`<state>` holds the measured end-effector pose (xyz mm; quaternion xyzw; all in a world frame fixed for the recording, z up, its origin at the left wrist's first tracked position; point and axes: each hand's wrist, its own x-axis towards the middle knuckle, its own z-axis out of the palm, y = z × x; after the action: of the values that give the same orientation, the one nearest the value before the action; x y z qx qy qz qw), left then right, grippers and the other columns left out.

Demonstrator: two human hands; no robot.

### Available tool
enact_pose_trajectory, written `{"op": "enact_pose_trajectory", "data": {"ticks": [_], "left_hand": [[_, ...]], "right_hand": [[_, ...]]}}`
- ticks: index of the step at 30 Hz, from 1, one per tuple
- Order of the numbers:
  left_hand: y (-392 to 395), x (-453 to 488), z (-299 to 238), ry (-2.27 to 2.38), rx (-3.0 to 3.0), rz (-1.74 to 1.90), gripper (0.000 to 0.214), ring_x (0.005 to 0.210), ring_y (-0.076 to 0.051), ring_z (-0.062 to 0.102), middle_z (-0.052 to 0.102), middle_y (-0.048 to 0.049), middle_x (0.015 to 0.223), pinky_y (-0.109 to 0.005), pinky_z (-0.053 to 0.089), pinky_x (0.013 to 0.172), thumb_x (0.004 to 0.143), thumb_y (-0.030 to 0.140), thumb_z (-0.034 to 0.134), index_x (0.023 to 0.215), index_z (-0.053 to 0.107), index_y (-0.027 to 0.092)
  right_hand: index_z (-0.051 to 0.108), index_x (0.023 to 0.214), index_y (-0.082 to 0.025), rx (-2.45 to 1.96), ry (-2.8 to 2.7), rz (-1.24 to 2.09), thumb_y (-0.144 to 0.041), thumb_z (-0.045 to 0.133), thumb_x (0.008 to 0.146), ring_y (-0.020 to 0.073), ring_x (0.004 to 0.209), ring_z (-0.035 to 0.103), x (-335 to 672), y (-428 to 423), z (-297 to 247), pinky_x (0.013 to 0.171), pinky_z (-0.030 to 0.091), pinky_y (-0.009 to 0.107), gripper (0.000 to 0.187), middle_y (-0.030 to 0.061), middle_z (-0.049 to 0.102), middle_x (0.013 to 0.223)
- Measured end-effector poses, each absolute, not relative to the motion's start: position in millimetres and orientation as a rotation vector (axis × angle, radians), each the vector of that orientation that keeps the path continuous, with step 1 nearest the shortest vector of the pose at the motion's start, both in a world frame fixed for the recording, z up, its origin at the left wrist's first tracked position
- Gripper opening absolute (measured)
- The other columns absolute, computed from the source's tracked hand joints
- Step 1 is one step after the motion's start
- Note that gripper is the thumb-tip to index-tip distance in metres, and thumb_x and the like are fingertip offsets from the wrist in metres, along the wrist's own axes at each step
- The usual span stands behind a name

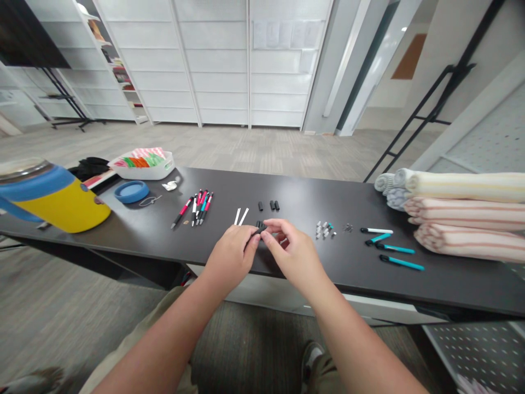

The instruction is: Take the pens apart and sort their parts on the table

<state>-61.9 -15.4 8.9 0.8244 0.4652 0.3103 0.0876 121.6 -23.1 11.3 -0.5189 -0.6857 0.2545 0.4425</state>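
Observation:
My left hand (233,250) and my right hand (292,247) meet over the front of the dark table. Both sets of fingers pinch a small black pen part (258,230), partly hidden by the fingertips. Right behind them lie more short black tubes (274,205), like pen grips. Thin white sticks (241,216), perhaps pen refills, lie just beyond my left hand. To the right of my right hand are rows of small clear and grey pen pieces (325,230) and a few tiny springs (348,227). Blue and white pen barrels (402,264) with black ends lie farther right.
Assembled red, blue and white pens (200,207) lie in a bunch on the left. Beyond them are a blue lid (132,191), a white basket (153,173) of colourful packets and a large yellow-and-blue jug (61,200). Rolled towels (467,210) stack at the right end.

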Motion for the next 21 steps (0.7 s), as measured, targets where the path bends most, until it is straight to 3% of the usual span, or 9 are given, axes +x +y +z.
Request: {"op": "enact_pose_trajectory", "data": {"ticks": [4, 8, 14, 17, 21], "left_hand": [[-15.5, -61.5, 4.3, 1.316, 2.534, 1.027, 0.02, 0.101, -0.026, 0.065, 0.073, -0.0098, 0.108, -0.041, 0.051, 0.093, 0.108, 0.027, 0.047, 0.111, 0.065, 0.018], [-12.9, -64.6, -2.2, 1.408, 2.498, 1.108, 0.018, 0.106, -0.028, 0.066, 0.074, -0.0096, 0.113, -0.043, 0.053, 0.096, 0.104, 0.03, 0.06, 0.117, 0.064, 0.019], [-10.8, -69.2, -6.1, 1.436, 2.481, 1.023, 0.012, 0.104, -0.028, 0.065, 0.075, -0.0082, 0.11, -0.043, 0.053, 0.095, 0.101, 0.022, 0.062, 0.112, 0.067, 0.018], [-10.0, -69.8, -6.6, 1.431, 2.499, 0.978, 0.007, 0.101, -0.027, 0.065, 0.075, -0.0073, 0.104, -0.042, 0.053, 0.093, 0.101, 0.02, 0.063, 0.105, 0.068, 0.019], [-9.2, -69.4, -6.1, 1.438, 2.489, 0.915, 0.006, 0.095, -0.026, 0.065, 0.075, -0.0067, 0.098, -0.04, 0.052, 0.089, 0.099, 0.018, 0.064, 0.097, 0.07, 0.018]], "right_hand": [[0.075, 0.11, -0.022, -1.269, -1.593, 0.742, -0.04, 0.068, 0.095, 0.0157, 0.07, 0.065, 122.7, -24.2, 16.4, 0.066, 0.05, 0.028, 0.025, 0.0032, 0.078, 0.094], [0.075, 0.104, -0.021, -1.371, -1.606, 0.58, -0.045, 0.068, 0.094, 0.0176, 0.07, 0.067, 134.9, -13.3, 23.5, 0.067, 0.05, 0.029, 0.027, 0.0038, 0.077, 0.087], [0.078, 0.108, -0.022, -1.643, -1.833, 0.251, -0.029, 0.065, 0.094, 0.02, 0.079, 0.071, 147.3, 39.1, 45.7, 0.081, 0.052, 0.032, 0.02, 0.0045, 0.079, 0.089], [0.078, 0.107, -0.021, -1.733, -1.976, 0.285, -0.022, 0.067, 0.092, 0.0203, 0.091, 0.073, 140.9, 72.7, 50.5, 0.087, 0.052, 0.031, 0.018, 0.0055, 0.081, 0.102], [0.079, 0.103, -0.019, -1.758, -2.023, 0.354, -0.019, 0.075, 0.087, 0.0212, 0.089, 0.075, 132.9, 106.9, 47.6, 0.084, 0.054, 0.031, 0.016, 0.0067, 0.082, 0.096]]}}
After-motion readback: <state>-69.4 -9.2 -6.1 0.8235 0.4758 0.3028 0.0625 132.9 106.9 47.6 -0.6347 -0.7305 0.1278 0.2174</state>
